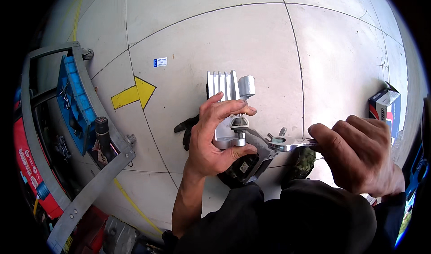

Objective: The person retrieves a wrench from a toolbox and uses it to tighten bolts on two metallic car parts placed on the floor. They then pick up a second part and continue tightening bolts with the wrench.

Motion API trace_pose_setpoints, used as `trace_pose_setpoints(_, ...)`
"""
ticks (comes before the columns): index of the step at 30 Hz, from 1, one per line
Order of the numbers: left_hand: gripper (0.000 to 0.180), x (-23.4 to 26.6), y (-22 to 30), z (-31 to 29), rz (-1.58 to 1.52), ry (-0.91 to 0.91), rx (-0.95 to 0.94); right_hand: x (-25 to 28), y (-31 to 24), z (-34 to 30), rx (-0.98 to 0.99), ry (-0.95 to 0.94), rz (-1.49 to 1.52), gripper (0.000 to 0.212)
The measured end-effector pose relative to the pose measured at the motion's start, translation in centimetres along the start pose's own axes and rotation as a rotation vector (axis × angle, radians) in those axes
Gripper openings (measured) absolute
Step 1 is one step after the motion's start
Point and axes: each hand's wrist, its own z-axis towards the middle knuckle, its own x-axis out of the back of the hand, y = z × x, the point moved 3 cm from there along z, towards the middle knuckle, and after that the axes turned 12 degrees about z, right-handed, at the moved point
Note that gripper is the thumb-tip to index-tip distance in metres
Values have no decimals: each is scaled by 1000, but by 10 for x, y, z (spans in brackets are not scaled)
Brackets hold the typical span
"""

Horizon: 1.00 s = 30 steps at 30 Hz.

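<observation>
My left hand is closed around a silver metal part with upright fins and a round boss. Between its fingers and thumb shows a fitting with a pale ring and a dark, bolt-like middle. Just below the thumb is a black and grey piece bearing a small white label; whether it joins the finned part I cannot tell. In my right hand is a shiny wrench, held by the handle. Its head points left, beside the grey piece and apart from the pale-ringed fitting.
At left stands a grey metal frame with a blue tray and a black cylinder. A yellow arrow and a small blue-white card lie on the floor. A carton sits at right. One camouflage-patterned shoe shows near my knees.
</observation>
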Motion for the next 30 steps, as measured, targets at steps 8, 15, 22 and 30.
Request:
trace_pose_setpoints(8, 65, 8, 1, 4, 108, -118, -52, -107, 32, -5, -42, 159, 592, 25)
trace_pose_setpoints(15, 66, 7, 1, 4, 131, -88, -34, -111, 36, 17, 19, 220, 565, 28)
trace_pose_setpoints(22, 71, -8, -3, 1, 204, 28, -114, -88, 19, 19, 0, 132, 370, 37)
trace_pose_setpoints(30, 72, -16, 0, -8, 189, 103, -131, -102, 38, 17, 54, 202, 523, 32)
